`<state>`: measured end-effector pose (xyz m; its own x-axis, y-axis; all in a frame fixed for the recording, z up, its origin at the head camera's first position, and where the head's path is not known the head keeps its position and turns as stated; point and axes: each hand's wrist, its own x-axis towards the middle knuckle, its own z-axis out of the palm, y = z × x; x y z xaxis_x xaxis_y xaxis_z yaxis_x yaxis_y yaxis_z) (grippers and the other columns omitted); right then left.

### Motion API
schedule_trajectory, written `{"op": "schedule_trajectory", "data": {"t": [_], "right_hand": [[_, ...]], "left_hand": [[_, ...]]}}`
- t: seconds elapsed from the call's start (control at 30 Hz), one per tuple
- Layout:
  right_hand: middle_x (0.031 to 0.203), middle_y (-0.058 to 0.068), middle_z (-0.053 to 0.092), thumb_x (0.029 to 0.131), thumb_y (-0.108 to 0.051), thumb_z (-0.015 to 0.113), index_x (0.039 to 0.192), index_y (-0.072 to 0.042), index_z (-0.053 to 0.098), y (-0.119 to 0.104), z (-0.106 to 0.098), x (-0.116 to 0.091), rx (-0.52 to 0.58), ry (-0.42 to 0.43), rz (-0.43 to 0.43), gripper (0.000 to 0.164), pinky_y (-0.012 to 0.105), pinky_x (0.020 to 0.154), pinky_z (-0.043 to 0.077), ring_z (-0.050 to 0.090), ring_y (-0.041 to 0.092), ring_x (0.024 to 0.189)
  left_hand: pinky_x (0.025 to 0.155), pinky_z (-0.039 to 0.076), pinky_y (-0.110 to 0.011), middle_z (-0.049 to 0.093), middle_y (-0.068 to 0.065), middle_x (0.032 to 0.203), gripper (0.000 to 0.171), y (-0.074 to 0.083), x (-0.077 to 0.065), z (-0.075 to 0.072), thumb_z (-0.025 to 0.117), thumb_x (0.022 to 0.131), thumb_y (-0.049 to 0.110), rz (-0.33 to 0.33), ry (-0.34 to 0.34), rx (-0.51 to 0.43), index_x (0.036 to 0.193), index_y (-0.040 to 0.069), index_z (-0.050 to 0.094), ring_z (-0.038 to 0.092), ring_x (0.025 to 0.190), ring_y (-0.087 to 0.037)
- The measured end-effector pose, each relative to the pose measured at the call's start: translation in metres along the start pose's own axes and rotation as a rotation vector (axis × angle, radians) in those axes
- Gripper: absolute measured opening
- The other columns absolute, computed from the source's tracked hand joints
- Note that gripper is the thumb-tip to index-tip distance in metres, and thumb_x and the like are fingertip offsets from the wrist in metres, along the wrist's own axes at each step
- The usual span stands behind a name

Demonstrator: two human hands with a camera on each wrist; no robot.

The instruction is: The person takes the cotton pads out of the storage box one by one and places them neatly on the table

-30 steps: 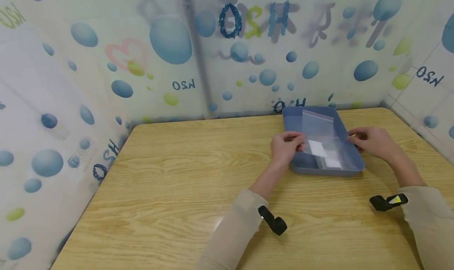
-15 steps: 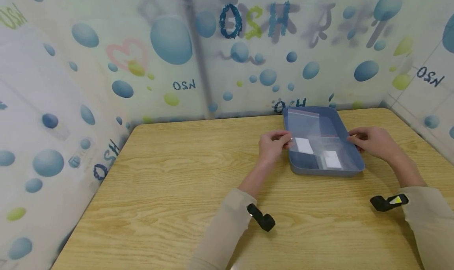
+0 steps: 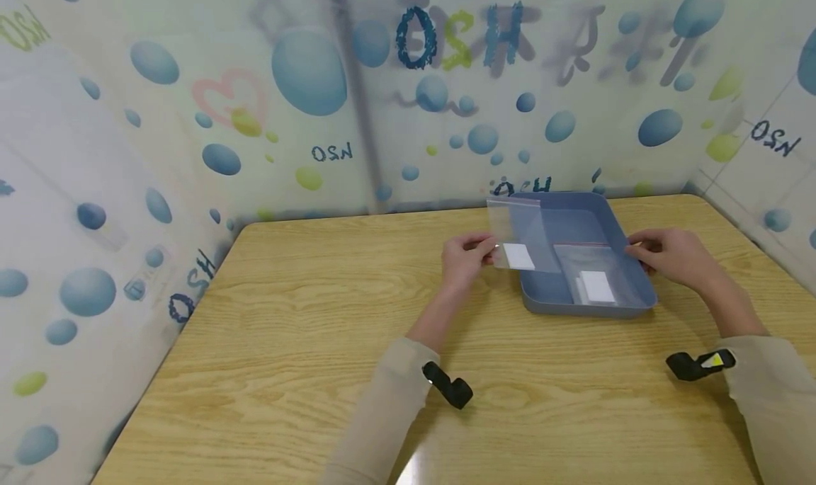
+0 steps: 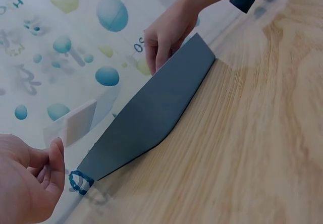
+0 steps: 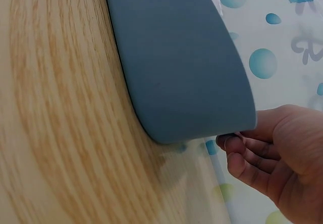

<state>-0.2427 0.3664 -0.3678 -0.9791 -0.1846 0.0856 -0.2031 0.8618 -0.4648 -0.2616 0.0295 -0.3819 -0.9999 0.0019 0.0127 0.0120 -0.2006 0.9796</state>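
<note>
My left hand [image 3: 467, 260] pinches the left edge of a clear zip bag [image 3: 534, 231] with a flat white rectangular piece [image 3: 518, 256] inside. The bag is held up over the left rim of a blue-grey tray [image 3: 574, 219], part of it past the rim. In the left wrist view the white piece [image 4: 81, 121] shows beside my fingertips, above the tray's wall [image 4: 151, 105]. A second zip bag [image 3: 570, 260], with a white block in it, lies in the tray's near right part. My right hand [image 3: 669, 253] grips the tray's right rim, thumb and fingers at its wall [image 5: 176, 62].
The tray stands on a wood-grain table [image 3: 306, 315], near its back right. A patterned curtain-like wall [image 3: 408, 131] rises right behind the table, with more at both sides. Black wrist cameras [image 3: 448, 386] sit on both sleeves.
My left hand has moved left, drawing the zip bag from above the other bag to the tray's left rim. The second bag is now fully uncovered. My right hand and the tray stay put.
</note>
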Motion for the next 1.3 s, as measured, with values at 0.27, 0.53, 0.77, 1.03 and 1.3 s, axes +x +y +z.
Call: {"op": "schedule_trajectory", "data": {"t": [0.27,0.53,0.77,1.03,1.3], "right_hand": [[0.069,-0.001,0.064,0.103,-0.018,0.060,0.122,0.017,0.059,0.001,0.000,0.000,-0.010,-0.002,-0.003,0.040,0.030,0.055,0.043,0.061,0.018,0.060],[0.068,-0.002,0.064,0.103,-0.018,0.060,0.121,0.017,0.060,0.002,0.001,0.000,-0.014,0.003,-0.009,0.040,0.029,0.055,0.042,0.060,0.016,0.059],[0.069,-0.002,0.065,0.102,-0.017,0.060,0.121,0.017,0.060,0.002,0.001,0.001,-0.017,0.004,-0.015,0.039,0.029,0.055,0.043,0.060,0.017,0.059],[0.072,0.000,0.066,0.103,-0.016,0.059,0.121,0.018,0.059,0.002,0.001,0.001,-0.012,-0.001,-0.004,0.038,0.029,0.053,0.044,0.062,0.018,0.060],[0.072,0.000,0.067,0.103,-0.016,0.059,0.120,0.018,0.059,0.002,0.001,0.001,-0.005,-0.001,-0.007,0.038,0.029,0.053,0.045,0.064,0.020,0.060]], "left_hand": [[0.061,0.055,-0.019,0.066,-0.009,0.081,0.014,0.003,0.005,-0.015,0.069,0.094,-0.001,-0.021,0.019,0.016,0.103,-0.012,0.071,0.062,0.062,-0.010],[0.061,0.054,-0.019,0.064,-0.008,0.080,0.014,0.004,0.010,-0.024,0.068,0.095,-0.002,-0.034,0.046,0.030,0.102,-0.014,0.070,0.061,0.063,-0.010],[0.060,0.052,-0.019,0.064,-0.008,0.079,0.014,0.005,0.013,-0.030,0.068,0.095,-0.001,-0.054,0.064,0.022,0.103,-0.013,0.070,0.060,0.063,-0.011],[0.060,0.051,-0.019,0.063,-0.008,0.078,0.015,0.006,0.017,-0.037,0.067,0.095,-0.003,-0.060,0.084,-0.021,0.104,-0.015,0.069,0.058,0.062,-0.011],[0.059,0.050,-0.018,0.062,-0.006,0.075,0.016,0.000,0.022,-0.045,0.066,0.095,-0.004,-0.058,0.095,-0.005,0.106,-0.016,0.068,0.058,0.061,-0.009]]}}
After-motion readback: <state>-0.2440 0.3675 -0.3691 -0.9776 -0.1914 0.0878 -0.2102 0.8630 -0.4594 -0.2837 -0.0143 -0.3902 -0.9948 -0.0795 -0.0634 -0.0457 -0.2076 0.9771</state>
